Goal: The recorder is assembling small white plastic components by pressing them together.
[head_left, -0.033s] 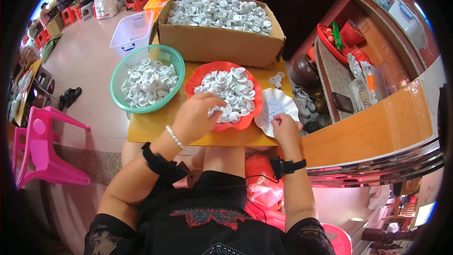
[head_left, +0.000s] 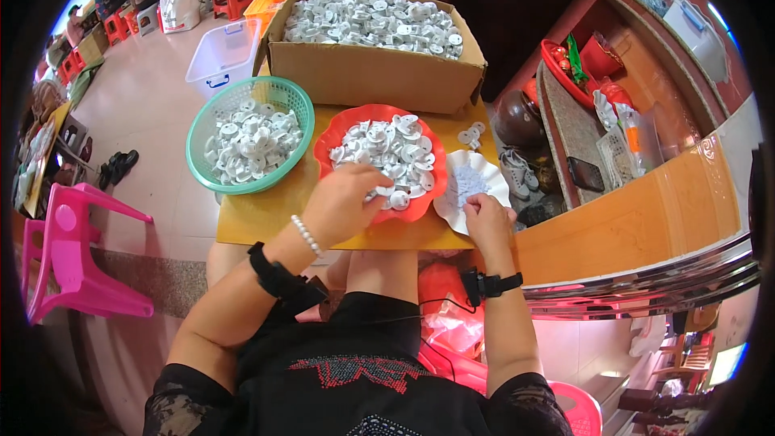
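My left hand (head_left: 345, 203) reaches over the near left rim of a red wavy-edged bowl (head_left: 324, 139). Its fingers are closed on a white plastic part (head_left: 381, 192), mostly hidden by them. Small white parts (head_left: 387, 149) with round disc ends are heaped in this bowl. To the right, my right hand (head_left: 489, 224) pinches at the near edge of a white wavy-edged dish (head_left: 494, 180). Tiny pale bluish pieces (head_left: 467, 183) lie in that dish; whatever is between the right fingertips is too small to make out.
A green basket (head_left: 195, 163) of similar parts stands left on the yellow table (head_left: 258, 222). Behind is a cardboard box (head_left: 371, 77) full of them. A few loose parts (head_left: 471, 136) lie beyond the dish. A pink stool (head_left: 81, 254) is at left; a wooden counter (head_left: 622, 202) borders the right.
My left hand has shifted slightly down, and its fingers have tilted over the parts at the bowl's near side. The right hand stays at the white dish.
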Tool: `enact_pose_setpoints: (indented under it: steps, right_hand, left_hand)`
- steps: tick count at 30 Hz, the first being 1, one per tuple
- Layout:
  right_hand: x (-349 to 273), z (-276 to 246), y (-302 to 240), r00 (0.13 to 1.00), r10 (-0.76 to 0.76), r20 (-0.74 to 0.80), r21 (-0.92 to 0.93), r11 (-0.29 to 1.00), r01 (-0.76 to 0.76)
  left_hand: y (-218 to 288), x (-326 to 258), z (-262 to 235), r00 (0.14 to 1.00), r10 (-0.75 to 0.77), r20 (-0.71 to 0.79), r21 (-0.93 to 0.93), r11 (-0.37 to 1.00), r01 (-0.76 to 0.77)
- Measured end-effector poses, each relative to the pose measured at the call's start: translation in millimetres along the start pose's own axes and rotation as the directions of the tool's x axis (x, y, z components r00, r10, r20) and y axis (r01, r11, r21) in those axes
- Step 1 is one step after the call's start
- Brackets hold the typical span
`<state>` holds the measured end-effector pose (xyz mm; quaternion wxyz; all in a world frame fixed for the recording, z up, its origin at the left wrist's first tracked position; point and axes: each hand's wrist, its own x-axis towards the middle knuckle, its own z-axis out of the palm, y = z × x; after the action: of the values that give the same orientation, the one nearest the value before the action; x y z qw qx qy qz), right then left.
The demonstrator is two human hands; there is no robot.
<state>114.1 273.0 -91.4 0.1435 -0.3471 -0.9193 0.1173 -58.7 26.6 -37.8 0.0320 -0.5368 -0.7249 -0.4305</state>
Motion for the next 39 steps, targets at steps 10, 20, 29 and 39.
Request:
enact_pose_setpoints:
  steps: [10,20,29,39]
  right_hand:
    - [0,2,-5,0.997,0.069,0.022,0.087,0.994,-0.07]
    - [0,6,-4,0.997,0.029,-0.066,0.065,0.998,-0.024]
    - [1,5,4,0.991,0.044,-0.126,0.136,0.99,-0.026]
    - [-1,3,4,0.988,0.103,-0.112,0.31,0.948,-0.064]
  left_hand:
    - [-3,27,40,0.948,-0.119,0.295,0.253,0.966,0.042]
    - [-6,17,39,0.981,-0.172,0.084,0.132,0.978,0.16]
    - [6,-9,0,0.938,-0.337,-0.083,-0.296,0.907,0.3]
    - [26,-37,-32,0.851,-0.289,0.439,-0.896,-0.209,0.391]
